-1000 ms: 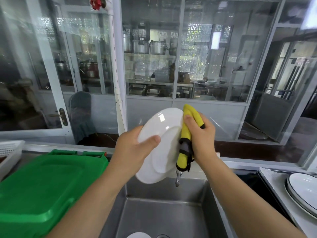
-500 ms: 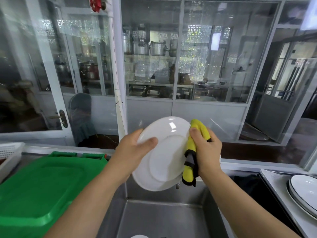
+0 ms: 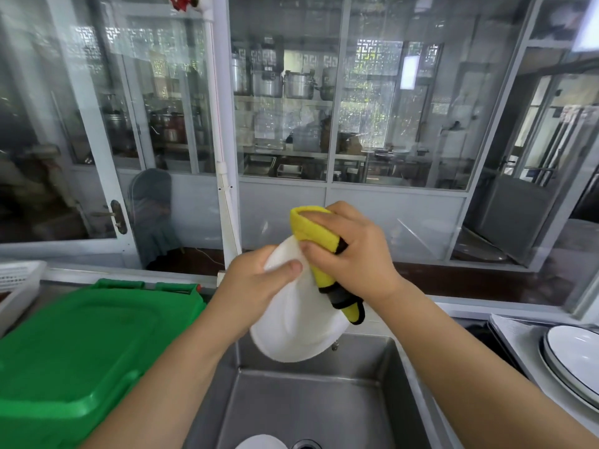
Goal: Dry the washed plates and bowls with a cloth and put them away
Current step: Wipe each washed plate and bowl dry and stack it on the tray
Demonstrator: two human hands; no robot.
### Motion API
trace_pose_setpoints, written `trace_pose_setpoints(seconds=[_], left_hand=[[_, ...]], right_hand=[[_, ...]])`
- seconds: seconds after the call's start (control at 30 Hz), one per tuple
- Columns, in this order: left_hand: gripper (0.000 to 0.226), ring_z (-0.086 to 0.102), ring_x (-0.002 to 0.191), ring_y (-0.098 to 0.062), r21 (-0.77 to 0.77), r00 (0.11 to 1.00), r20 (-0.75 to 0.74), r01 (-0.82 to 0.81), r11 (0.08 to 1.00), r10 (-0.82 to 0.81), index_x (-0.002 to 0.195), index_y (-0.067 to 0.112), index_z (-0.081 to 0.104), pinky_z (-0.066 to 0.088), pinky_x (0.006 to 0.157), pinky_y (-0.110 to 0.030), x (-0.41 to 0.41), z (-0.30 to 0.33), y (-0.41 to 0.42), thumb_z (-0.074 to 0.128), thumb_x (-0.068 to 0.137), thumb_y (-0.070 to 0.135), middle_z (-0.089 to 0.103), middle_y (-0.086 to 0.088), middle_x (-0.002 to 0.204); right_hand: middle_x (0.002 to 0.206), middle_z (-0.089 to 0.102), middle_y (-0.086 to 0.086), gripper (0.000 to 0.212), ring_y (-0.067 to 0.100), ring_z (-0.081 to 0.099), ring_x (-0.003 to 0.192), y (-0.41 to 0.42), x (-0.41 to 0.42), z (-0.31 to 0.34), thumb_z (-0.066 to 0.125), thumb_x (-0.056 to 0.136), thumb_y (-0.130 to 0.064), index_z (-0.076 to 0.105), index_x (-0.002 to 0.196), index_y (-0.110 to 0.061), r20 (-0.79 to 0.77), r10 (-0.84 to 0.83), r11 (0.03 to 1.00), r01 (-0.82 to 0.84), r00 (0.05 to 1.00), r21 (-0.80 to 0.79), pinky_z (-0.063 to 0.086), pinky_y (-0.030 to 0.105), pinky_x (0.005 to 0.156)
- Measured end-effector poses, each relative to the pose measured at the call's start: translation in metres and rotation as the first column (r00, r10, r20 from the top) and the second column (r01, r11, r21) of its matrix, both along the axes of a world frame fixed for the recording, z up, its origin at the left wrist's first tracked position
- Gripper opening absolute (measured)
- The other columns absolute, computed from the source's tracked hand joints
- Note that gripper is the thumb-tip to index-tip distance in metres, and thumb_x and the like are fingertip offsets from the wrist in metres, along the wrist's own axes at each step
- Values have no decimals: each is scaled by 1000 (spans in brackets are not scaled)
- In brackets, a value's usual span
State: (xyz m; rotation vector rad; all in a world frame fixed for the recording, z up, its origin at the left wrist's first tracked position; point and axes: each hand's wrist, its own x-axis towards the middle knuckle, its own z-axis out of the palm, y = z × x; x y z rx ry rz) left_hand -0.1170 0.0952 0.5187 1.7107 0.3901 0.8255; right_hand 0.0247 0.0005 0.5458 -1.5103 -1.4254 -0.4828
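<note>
I hold a white plate (image 3: 298, 328) tilted above the steel sink (image 3: 311, 409). My left hand (image 3: 256, 280) grips its upper left rim, thumb on the near face. My right hand (image 3: 353, 251) grips a yellow cloth (image 3: 316, 234) with black edging, folded over the plate's top right rim; the fingers behind the cloth are hidden. A second white dish (image 3: 262, 442) shows at the sink's bottom edge. White plates with dark rims (image 3: 577, 354) are stacked on the counter at the far right.
A big green plastic lid (image 3: 74, 345) covers the counter to the left of the sink. A white basket (image 3: 19, 283) stands at the far left. Glass partition walls (image 3: 285, 124) rise right behind the sink.
The plate has dropped lower and tilted further towards the sink. My right hand has slid the cloth up and over the plate's top rim, towards my left hand.
</note>
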Motion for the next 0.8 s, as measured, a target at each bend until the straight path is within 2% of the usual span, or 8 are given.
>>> trace_pose_setpoints(seconds=[0.13,0.23,0.3,0.4,0.47,0.53,0.67,0.8], left_hand=[[11,71,79,-21,-138,990,129,-35,990,53,83,35,75,57,73,-42,-12,7,10,72,81,25,75,-2,87],[23,71,70,-16,-243,966,232,-58,968,116,78,32,76,57,56,-31,-16,10,13,63,87,16,75,0,82],[22,72,71,-17,-344,940,292,-67,937,175,77,28,76,56,54,-29,-16,10,15,62,88,15,75,-1,83],[14,71,77,-20,-459,898,344,-93,883,274,82,24,74,57,60,-33,-16,11,24,63,89,19,75,-3,89],[10,71,82,-21,-485,889,355,-90,870,290,92,22,72,56,64,-35,-16,10,29,62,89,22,74,-4,94],[13,71,85,-22,-500,880,376,-71,863,290,98,20,70,57,67,-36,-13,8,30,61,90,22,74,-5,98],[19,69,94,-26,-573,840,414,-57,817,350,108,14,66,55,79,-41,-6,2,26,58,93,21,72,-9,105],[14,72,81,-20,-653,819,407,-48,756,404,104,18,65,57,61,-35,5,-4,22,58,93,24,75,-2,93]], right_hand=[[97,64,-3,31,5,61,87,-1,17,-7,67,85,-15,65,96,-44,-456,52,996,-14,888,87,51,32,83],[98,63,-1,32,3,60,85,-1,20,-23,64,88,-21,63,92,-52,-528,69,991,5,846,136,49,21,78],[96,59,-3,24,1,58,88,-1,17,-32,61,85,-29,62,89,-53,-516,33,987,54,856,154,44,14,79],[101,49,-17,26,-8,51,95,0,10,-54,56,84,-35,63,108,-40,-447,-6,980,93,894,174,34,1,82],[109,40,-23,39,-5,44,105,1,2,-71,51,85,-40,52,124,-46,-366,-68,979,132,928,152,29,2,91],[115,34,-20,44,7,37,111,1,-5,-85,49,87,-41,44,129,-52,-234,-172,967,209,957,143,24,8,99],[122,42,1,39,24,42,105,0,-21,-100,53,89,-40,51,127,-30,55,-292,940,276,955,199,38,35,90],[119,47,1,32,27,49,96,8,-43,-101,54,92,-43,54,122,-32,341,-272,954,205,900,219,42,41,79]])
